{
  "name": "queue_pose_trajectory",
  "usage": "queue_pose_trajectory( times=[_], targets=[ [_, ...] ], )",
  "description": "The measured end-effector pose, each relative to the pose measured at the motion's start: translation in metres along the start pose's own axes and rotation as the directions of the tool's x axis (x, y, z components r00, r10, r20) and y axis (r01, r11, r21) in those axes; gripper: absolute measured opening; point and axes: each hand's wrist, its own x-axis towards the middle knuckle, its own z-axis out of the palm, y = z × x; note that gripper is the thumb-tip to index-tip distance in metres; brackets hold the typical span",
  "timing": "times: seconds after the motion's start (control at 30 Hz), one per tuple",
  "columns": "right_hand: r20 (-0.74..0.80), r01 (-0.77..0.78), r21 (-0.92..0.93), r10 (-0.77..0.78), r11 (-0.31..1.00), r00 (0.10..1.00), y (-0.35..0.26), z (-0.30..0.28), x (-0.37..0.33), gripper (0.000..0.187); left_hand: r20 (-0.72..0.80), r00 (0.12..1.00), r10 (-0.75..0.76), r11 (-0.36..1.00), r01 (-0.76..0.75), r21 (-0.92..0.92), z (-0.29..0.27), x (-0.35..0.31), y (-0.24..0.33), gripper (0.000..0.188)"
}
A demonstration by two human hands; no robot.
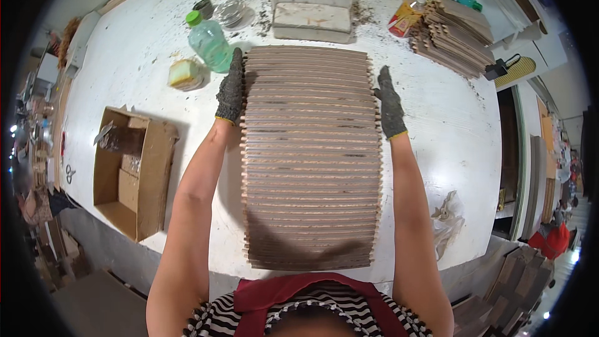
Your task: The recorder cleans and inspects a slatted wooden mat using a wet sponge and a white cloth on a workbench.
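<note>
My left hand (231,88) lies along the left side of the wooden strips (312,150), fingers straight and together. My right hand (391,105) is at their right side, fingers close together; I can't tell whether it touches. The strips lie rowed on the table (446,162). I'm probably squaring them; next calls for even inward pressure.

The white surface (458,150) is supporting a row of brown slats (312,156), an open cardboard box (154,181), a green-capped bottle (209,40), two pale blocks (312,17) and stacked brown boards (454,39).
</note>
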Motion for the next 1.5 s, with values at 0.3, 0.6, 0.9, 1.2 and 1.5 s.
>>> queue_pose_trajectory(
  times=[0.3, 0.6, 0.9, 1.2, 1.5],
  targets=[
    [0.018, -0.047, 0.066, 0.046, 0.997, 0.999, -0.016, 0.011, 0.017, 0.057, 0.039, 0.946, 0.321, 0.935, -0.310, -0.171, 0.019, 0.008, -0.004, 0.051],
    [0.003, -0.097, 0.006, 0.097, 0.995, 0.995, -0.011, 0.000, 0.029, 0.062, -0.165, 0.772, 0.614, 0.776, -0.628, -0.053, 0.030, 0.009, -0.005, 0.058],
    [0.014, -0.012, -0.034, 0.013, 0.999, 1.000, 0.003, -0.002, 0.063, 0.052, 0.058, 0.883, 0.466, 0.883, -0.468, 0.040, 0.008, 0.049, -0.027, 0.047],
    [0.089, 0.289, -0.359, -0.276, 0.888, 0.957, 0.008, 0.013, 0.067, 0.053, 0.016, 0.973, 0.230, 0.851, -0.193, -0.489, 0.008, 0.077, -0.046, 0.056],
    [-0.022, 0.034, -0.419, -0.047, 0.907, 0.999, -0.010, 0.008, 0.059, 0.055, 0.345, 0.425, 0.837, 0.057, -0.695, 0.717, 0.007, 0.062, -0.031, 0.047]
  ],
)
